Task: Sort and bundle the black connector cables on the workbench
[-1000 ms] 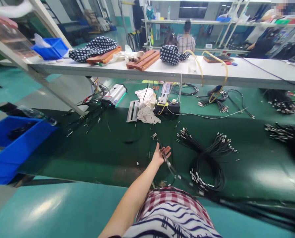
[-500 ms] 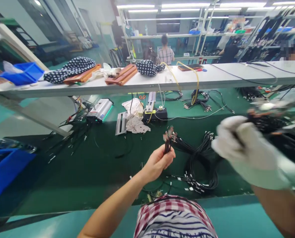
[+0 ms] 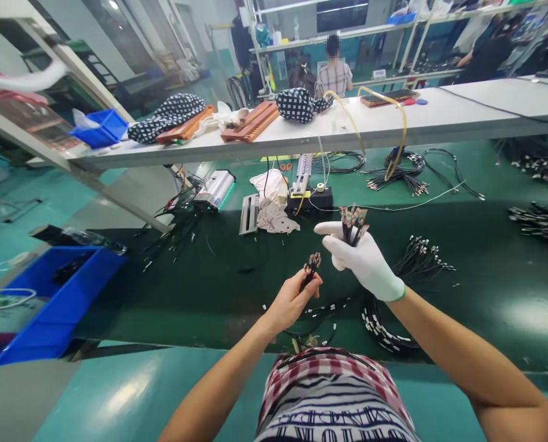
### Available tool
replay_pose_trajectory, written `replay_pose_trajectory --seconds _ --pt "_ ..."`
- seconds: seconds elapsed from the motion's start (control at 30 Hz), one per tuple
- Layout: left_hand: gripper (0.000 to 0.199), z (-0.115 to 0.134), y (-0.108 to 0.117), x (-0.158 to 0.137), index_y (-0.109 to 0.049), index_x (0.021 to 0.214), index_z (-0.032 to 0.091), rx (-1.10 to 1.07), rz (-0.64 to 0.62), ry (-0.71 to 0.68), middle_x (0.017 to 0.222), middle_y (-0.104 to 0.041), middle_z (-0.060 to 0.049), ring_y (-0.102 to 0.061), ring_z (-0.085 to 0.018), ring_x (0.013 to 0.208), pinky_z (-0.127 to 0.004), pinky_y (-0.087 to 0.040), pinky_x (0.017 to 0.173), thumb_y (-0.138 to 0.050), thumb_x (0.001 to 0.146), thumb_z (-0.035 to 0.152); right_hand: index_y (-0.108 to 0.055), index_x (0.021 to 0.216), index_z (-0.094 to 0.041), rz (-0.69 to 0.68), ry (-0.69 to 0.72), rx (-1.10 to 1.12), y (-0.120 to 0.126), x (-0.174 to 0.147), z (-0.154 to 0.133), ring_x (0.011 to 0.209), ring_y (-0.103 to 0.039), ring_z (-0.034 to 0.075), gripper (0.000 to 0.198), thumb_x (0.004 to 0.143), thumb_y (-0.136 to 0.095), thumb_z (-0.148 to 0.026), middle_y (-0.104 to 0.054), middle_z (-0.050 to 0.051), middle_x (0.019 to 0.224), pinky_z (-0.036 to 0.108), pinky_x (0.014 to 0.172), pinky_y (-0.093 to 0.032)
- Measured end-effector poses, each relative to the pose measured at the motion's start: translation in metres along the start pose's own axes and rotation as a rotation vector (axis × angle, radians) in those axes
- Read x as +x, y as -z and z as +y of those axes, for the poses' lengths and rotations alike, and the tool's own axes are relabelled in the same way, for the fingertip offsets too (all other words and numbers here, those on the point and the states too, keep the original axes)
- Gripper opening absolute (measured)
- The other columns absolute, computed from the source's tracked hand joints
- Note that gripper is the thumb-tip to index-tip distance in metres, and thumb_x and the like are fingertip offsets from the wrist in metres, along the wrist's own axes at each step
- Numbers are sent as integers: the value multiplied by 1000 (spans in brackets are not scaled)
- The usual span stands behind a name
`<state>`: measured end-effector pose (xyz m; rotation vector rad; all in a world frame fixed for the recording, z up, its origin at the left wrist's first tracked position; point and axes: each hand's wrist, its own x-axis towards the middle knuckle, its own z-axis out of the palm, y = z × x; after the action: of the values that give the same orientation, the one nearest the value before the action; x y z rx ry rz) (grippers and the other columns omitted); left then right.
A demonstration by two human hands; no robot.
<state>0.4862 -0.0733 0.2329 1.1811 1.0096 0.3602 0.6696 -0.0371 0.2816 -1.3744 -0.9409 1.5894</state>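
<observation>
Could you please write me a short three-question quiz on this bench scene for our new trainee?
1. True or false: the right hand wears a white glove.
2. What does the bare left hand pinch? A) a bundle of thin black cables B) a pair of scissors C) a roll of tape
3. What colour is the bin at the left edge of the green table?

Key:
1. True; it grips a second bunch of cable ends, held upright.
2. A.
3. Blue.
</observation>
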Motion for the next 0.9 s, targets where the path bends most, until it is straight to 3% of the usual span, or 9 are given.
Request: replay_pose_trajectory --seconds 0.2,0.33,0.47,0.6,0.73,0.8,0.9 --pt "38 1 5 1 -59 94 15 42 -6 -16 81 -60 -3 -53 -15 81 -26 -39 78 -43 96 49 -70 82 -13 -146 -28 -51 -12 6 3 55 -47 8 22 81 -69 -35 -58 0 66 21 50 -39" --pt "38 5 21 3 -65 96 16 165 45 -33 90 -63 -5 -55 -17 87 -27 -40 81 -46 95 48 -69 87 -13 -67 -11 48 -5 6 -3 47 -35 6 35 85 -64 -47 -40 -5 54 21 44 -30" --pt "34 6 44 6 -68 91 16 310 160 -16 93 -64 -6 -56 -18 88 -29 -40 83 -52 92 45 -68 91 -12 -106 2 116 8 3 -5 47 -31 6 42 91 -57 -52 -34 -6 56 22 44 -27" --pt "36 16 61 3 -66 81 14 144 133 -16 85 -61 -6 -54 -16 80 -28 -41 76 -49 93 44 -68 94 -13 -87 17 121 22 -2 -7 49 -30 6 39 95 -53 -49 -34 -5 58 23 45 -27" --pt "44 26 69 3 -59 65 14 3 171 -183 84 -55 -6 -50 -15 80 -28 -41 76 -47 95 44 -66 86 -17 -39 71 166 32 -7 -15 45 -26 7 38 96 -49 -50 -30 -5 55 25 44 -26" --pt "47 27 69 8 -54 60 14 -54 190 -198 77 -53 -5 -49 -14 74 -28 -43 76 -50 93 48 -58 72 -19 -18 87 174 34 -9 -16 44 -28 9 42 96 -47 -52 -30 -4 53 26 44 -26" --pt "46 30 61 17 -44 65 17 -263 185 -114 58 -37 5 -36 -8 52 -25 -40 56 -56 87 56 -40 62 -20 -65 48 167 31 -7 -15 45 -29 10 49 95 -46 -56 -31 -3 56 27 44 -25"
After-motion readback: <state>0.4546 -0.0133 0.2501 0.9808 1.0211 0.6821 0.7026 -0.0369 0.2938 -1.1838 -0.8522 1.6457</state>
